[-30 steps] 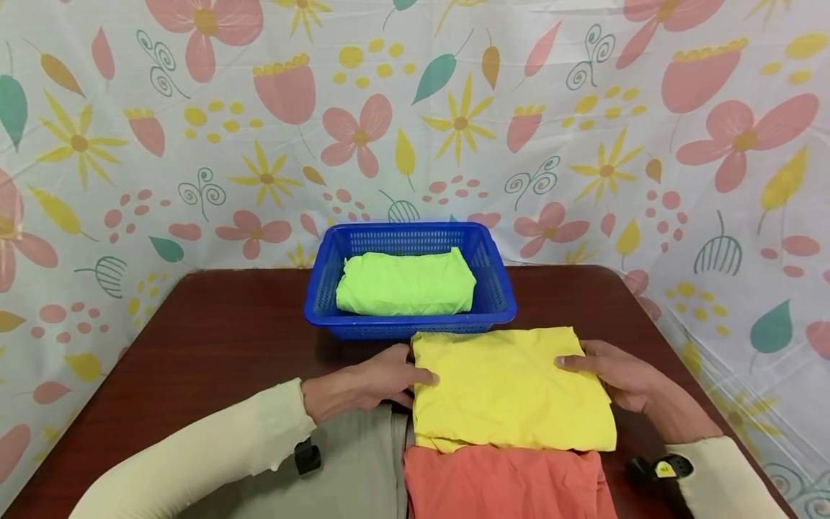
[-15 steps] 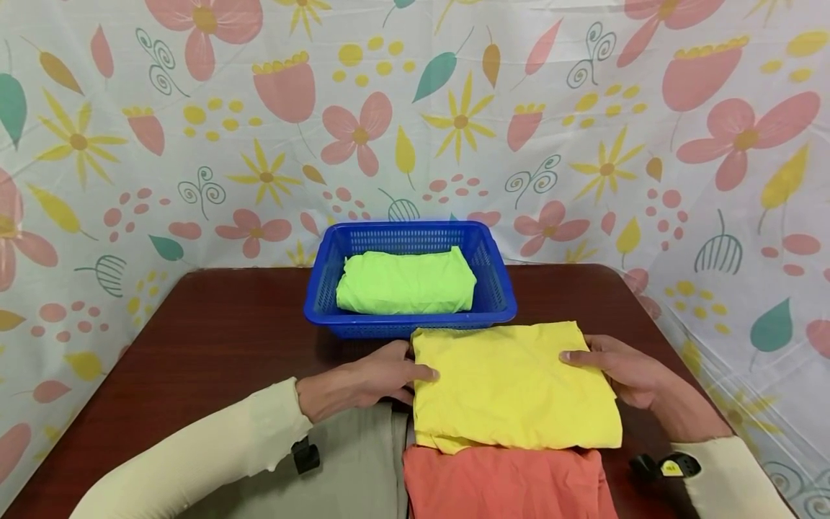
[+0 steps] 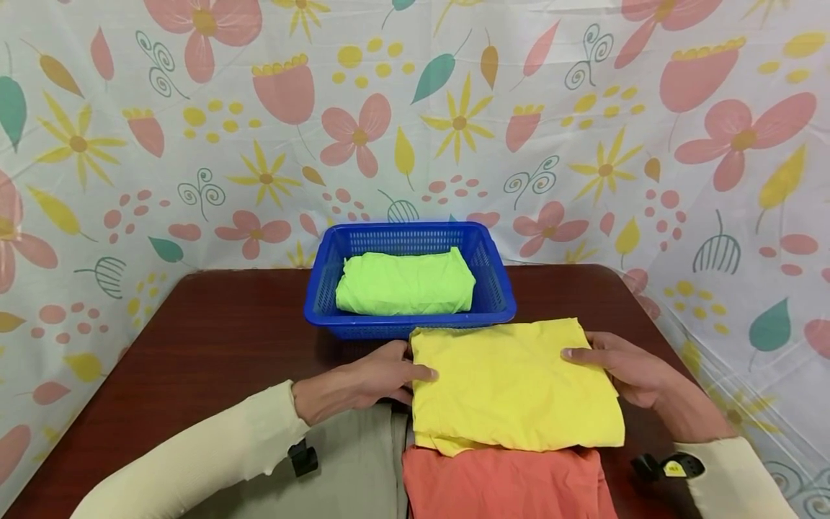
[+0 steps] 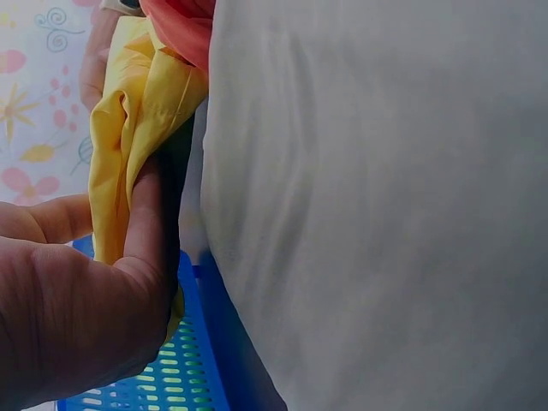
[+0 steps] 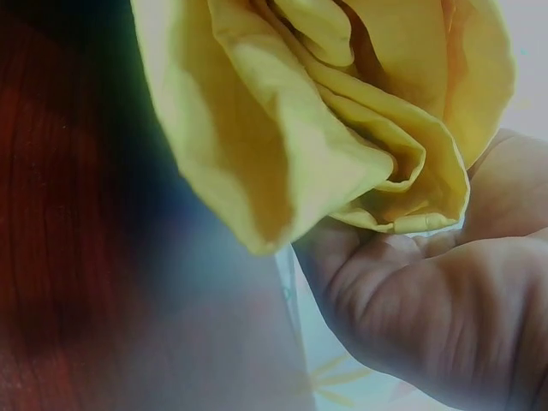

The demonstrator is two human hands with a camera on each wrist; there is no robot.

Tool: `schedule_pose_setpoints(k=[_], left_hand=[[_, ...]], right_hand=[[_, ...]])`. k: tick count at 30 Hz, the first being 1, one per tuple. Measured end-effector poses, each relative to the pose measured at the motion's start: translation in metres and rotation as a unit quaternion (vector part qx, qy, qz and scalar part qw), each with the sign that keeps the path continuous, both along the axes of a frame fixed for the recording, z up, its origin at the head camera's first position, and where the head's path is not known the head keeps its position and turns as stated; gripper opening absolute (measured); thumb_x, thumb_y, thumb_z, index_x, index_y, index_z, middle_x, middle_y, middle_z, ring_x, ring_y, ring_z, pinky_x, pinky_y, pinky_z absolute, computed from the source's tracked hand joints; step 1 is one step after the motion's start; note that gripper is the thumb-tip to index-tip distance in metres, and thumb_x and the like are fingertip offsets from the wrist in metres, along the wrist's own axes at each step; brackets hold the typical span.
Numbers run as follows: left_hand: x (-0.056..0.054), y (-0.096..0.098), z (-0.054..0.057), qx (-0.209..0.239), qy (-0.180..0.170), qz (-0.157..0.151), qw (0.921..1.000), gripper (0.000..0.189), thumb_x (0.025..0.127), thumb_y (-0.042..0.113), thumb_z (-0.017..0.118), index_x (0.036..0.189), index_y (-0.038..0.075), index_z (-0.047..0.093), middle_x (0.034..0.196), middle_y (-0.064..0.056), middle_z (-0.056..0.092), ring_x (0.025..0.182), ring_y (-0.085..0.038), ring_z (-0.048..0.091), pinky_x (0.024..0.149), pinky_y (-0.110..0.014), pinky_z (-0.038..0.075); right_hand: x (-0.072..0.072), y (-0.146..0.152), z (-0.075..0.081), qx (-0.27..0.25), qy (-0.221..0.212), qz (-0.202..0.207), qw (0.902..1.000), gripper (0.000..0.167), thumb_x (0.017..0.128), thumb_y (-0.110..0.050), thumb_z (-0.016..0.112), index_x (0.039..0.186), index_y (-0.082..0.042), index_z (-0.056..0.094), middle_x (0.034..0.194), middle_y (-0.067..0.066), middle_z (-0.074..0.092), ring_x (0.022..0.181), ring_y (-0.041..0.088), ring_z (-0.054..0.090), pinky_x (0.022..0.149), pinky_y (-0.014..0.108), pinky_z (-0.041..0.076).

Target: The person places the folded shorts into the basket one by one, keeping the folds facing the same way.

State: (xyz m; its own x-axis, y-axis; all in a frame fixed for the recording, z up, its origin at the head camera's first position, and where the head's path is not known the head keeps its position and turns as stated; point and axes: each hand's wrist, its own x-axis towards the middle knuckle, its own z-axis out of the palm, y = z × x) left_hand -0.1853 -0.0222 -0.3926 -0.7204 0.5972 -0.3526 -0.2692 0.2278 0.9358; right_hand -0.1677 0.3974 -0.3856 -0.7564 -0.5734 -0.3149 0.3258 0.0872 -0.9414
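A folded yellow cloth garment (image 3: pixel 512 386) lies between both hands in the head view, its near edge over a coral-red folded garment (image 3: pixel 506 483). My left hand (image 3: pixel 379 378) pinches its left edge, thumb on top and fingers beneath. On the opposite edge my right hand (image 3: pixel 632 371) grips it the same way. Layered folds of the yellow garment (image 5: pixel 342 128) show in the right wrist view, beside the right palm (image 5: pixel 428 300). In the left wrist view the left hand (image 4: pixel 86 300) holds the bunched yellow edge (image 4: pixel 128 137).
Behind the yellow garment stands a blue perforated plastic basket (image 3: pixel 311 306) with a folded lime-green garment (image 3: pixel 405 285) in it. A grey garment (image 3: pixel 337 461) lies at the near left. All rest on a dark red-brown table (image 3: pixel 220 324), with a flower-patterned curtain (image 3: pixel 415 144) behind.
The right hand has moved slightly up and to the right, drawing the yellow garment's right side with it. The left hand has stayed almost in place.
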Motion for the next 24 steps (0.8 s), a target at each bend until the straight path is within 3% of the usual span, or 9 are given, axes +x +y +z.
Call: schedule_pose_setpoints(k=[24], left_hand=[[0.002, -0.004, 0.009, 0.011, 0.006, 0.009, 0.9999, 0.039, 0.102, 0.02, 0.074, 0.131, 0.002, 0.056, 0.118, -0.014, 0.07, 0.097, -0.026, 0.075, 0.089, -0.043, 0.063]], right_hand=[[0.004, -0.004, 0.013, -0.011, 0.009, -0.004, 0.9999, 0.032, 0.117, -0.016, 0.039, 0.145, 0.0, 0.041, 0.121, 0.018, 0.075, 0.106, 0.038, 0.076, 0.089, 0.058, 0.059]])
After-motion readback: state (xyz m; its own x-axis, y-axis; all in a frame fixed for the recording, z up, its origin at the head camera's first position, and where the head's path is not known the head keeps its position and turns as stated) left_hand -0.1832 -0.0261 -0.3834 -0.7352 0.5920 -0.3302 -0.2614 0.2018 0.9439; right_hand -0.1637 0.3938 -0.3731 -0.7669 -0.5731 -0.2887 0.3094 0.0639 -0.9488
